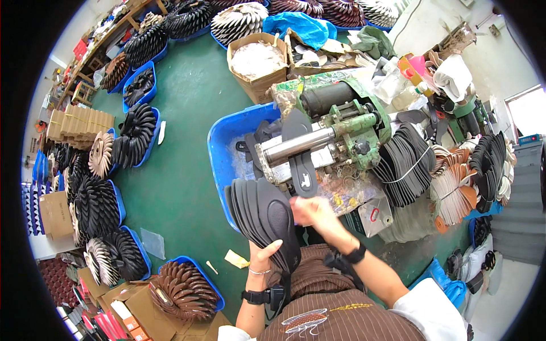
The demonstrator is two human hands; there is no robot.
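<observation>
Black insole stack (pixel 256 206), fanned, in left hand (pixel 260 258); single insole (pixel 302 173) at steel roller (pixel 278 152).
Advisable: single insole kept square to roller, hands well clear of it. Left hand: half closed, thumb over stack, by blue tub's (pixel 215 149) near rim. Right hand (pixel 314 215): fingers curled, blurred, beside single insole's near end; grip cannot be told.

head | head-worn left fisheye | faces downward | near left hand (pixel 261 257), right hand (pixel 311 212) | wide, upright
</observation>
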